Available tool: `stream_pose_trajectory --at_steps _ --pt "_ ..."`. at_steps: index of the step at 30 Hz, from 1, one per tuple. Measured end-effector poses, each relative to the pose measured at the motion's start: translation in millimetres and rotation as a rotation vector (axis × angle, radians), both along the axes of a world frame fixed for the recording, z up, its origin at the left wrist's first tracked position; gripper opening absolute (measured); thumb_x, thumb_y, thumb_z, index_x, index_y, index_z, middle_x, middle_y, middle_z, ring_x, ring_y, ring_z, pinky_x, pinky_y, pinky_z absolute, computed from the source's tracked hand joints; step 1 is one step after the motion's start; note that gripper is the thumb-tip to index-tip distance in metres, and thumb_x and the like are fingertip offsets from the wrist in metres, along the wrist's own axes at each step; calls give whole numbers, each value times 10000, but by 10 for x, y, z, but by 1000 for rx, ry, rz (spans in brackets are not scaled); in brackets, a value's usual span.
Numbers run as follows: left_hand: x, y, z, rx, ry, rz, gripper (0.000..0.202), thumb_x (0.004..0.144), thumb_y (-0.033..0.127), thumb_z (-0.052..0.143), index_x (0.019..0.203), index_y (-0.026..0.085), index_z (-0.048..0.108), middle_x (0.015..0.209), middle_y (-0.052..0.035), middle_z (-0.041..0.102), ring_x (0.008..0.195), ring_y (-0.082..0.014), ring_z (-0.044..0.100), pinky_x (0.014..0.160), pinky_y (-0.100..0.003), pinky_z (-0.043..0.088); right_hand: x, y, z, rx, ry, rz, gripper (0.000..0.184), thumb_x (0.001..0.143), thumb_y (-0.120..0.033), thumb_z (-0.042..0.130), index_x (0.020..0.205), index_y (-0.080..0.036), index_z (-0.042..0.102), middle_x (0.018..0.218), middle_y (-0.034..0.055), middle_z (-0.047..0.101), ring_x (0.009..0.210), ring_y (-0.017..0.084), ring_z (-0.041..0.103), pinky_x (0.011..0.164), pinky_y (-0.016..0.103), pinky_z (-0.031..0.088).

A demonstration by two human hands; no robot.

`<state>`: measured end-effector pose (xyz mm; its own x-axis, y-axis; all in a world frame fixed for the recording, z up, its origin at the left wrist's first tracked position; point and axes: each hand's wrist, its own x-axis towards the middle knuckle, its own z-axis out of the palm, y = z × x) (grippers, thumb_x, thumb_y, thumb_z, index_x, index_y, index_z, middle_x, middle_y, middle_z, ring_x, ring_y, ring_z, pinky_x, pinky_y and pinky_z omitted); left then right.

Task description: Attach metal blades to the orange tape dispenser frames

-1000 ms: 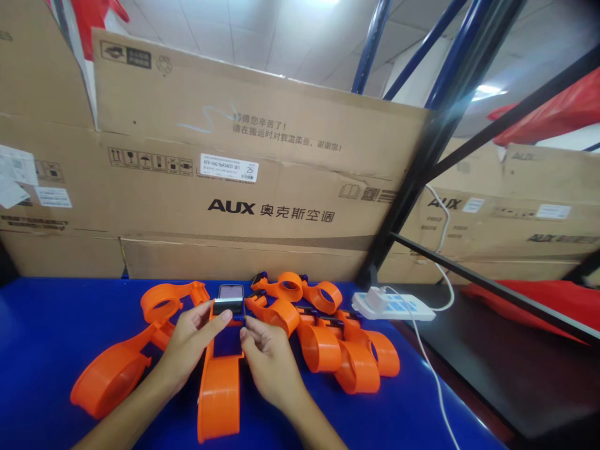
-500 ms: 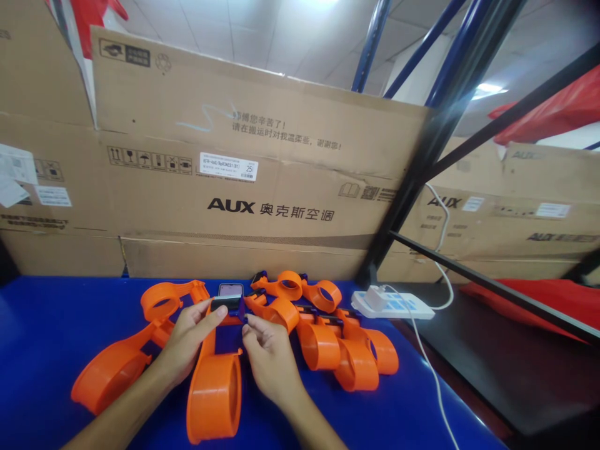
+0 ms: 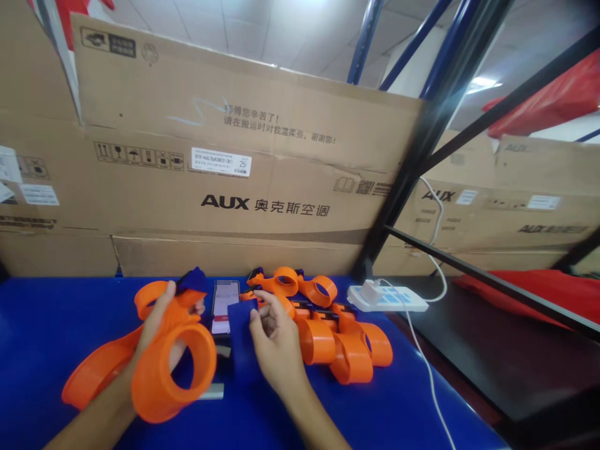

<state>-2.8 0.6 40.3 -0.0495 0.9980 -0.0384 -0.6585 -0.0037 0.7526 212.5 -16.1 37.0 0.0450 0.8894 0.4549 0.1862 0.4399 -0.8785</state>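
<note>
My left hand (image 3: 154, 325) is closed around an orange tape dispenser (image 3: 150, 390), lifted off the table with its ring toward me. A dark blue piece (image 3: 192, 281) covers the dispenser's far end. My right hand (image 3: 280, 340) pinches the upper edge of a dark blue strip (image 3: 242, 337) between thumb and fingers. Behind that strip lies a phone (image 3: 220, 300) with its screen lit. A small pale flat strip (image 3: 212, 392) rests on the table, partly hidden by the held dispenser. Another orange dispenser (image 3: 89, 372) lies under my left forearm.
Several orange dispensers (image 3: 352, 359) are grouped right of my right hand. A white power strip (image 3: 398, 298) with a plug and cable sits at the blue table's right edge. Large cardboard boxes (image 3: 164, 206) stand behind the table, beside a dark rack post (image 3: 403, 169).
My left hand has raised the dispenser and turned its ring. A blue strip now shows in my right hand, apart from the dispenser. More of the phone is visible. The view has shifted slightly.
</note>
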Motion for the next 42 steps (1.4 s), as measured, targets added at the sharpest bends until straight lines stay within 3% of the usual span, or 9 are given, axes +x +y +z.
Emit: stream_pose_trajectory --at_steps 6,11,14,18,23,30,36,39,42 --pt "-98 56 125 117 -346 -80 313 886 473 631 729 204 602 650 -11 564 497 -111 494 506 -263 482 31 33 -11 -57 68 11 378 899 -266 583 1272 -208 610 880 16 570 564 112 505 469 219 405" --pt "-115 55 155 162 -363 -107 264 903 426 569 783 194 610 681 -12 538 507 -116 476 499 -267 449 -104 -22 -90 -180 86 142 344 842 -214 642 1186 -209 663 812 -26 534 496 70 433 415 187 360" --pt "-184 107 170 179 -326 -95 278 897 451 564 784 200 604 672 -9 527 495 -115 445 488 -266 433 -243 -41 -123 -310 234 254 423 830 -259 717 1241 -212 631 853 -22 580 508 73 506 435 196 452" --pt "-236 143 194 193 -280 -54 332 894 513 565 747 216 574 651 4 496 486 -109 393 477 -266 405 -442 -18 -205 -455 435 407 749 761 -302 839 1431 -206 521 1177 94 671 657 132 670 558 301 624" --pt "-259 161 145 161 -300 -80 345 914 479 567 694 216 533 629 4 482 505 -113 407 500 -277 430 -550 49 -362 -498 459 517 915 679 -288 913 1494 -228 501 1538 183 480 841 200 747 819 493 662" --pt "-316 214 49 127 -319 -166 340 871 491 632 716 198 555 621 -24 549 504 -132 494 507 -278 475 -525 66 -335 -489 446 610 869 734 -404 903 1490 -206 521 1461 163 587 1253 317 647 1084 538 510" --pt "-251 183 60 91 -255 -167 388 874 532 628 694 194 561 596 -26 565 489 -142 515 496 -284 486 -505 10 -296 -514 454 666 770 759 -373 894 1438 -200 576 1515 157 536 1369 333 550 1104 542 494" --pt "-221 170 62 53 -199 -150 427 850 554 651 637 205 530 543 -17 542 489 -151 522 515 -296 508 -498 5 -284 -508 421 708 759 785 -371 873 1456 -209 557 1416 153 623 1292 312 621 1037 507 558" --pt "-208 163 34 -7 -111 -141 449 820 582 684 615 215 526 516 -11 537 478 -158 527 491 -300 504 -469 52 -266 -499 416 690 717 844 -416 812 1464 -178 542 1159 133 743 967 252 768 876 442 633"
